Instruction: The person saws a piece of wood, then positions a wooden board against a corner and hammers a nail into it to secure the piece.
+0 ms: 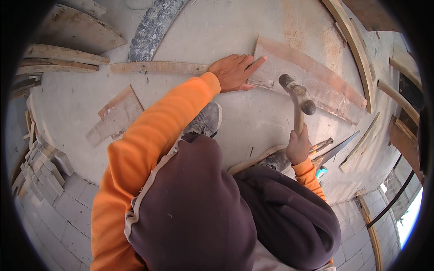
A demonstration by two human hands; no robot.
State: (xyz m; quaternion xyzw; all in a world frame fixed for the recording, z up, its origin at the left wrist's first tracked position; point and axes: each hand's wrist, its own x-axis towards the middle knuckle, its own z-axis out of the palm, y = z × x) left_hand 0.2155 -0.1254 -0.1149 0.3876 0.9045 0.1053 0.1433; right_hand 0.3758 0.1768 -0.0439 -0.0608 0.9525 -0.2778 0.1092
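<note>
My left hand (235, 71) lies flat, fingers together, on the near left corner of a worn wooden board (312, 83) that rests on the concrete floor. My right hand (298, 148) grips the wooden handle of a hammer (297, 95), whose metal head is raised just above the board's lower edge, right of my left hand. Both arms wear orange sleeves. My knees in dark trousers fill the lower middle, with grey shoes showing beneath.
A hand saw (337, 150) lies on the floor right of my right hand. A narrow plank (158, 67) lies left of the board, a scrap of plywood (115, 116) nearer left. Curved planks (355, 45) and timber offcuts ring the slab; paving blocks (45, 167) are stacked at left.
</note>
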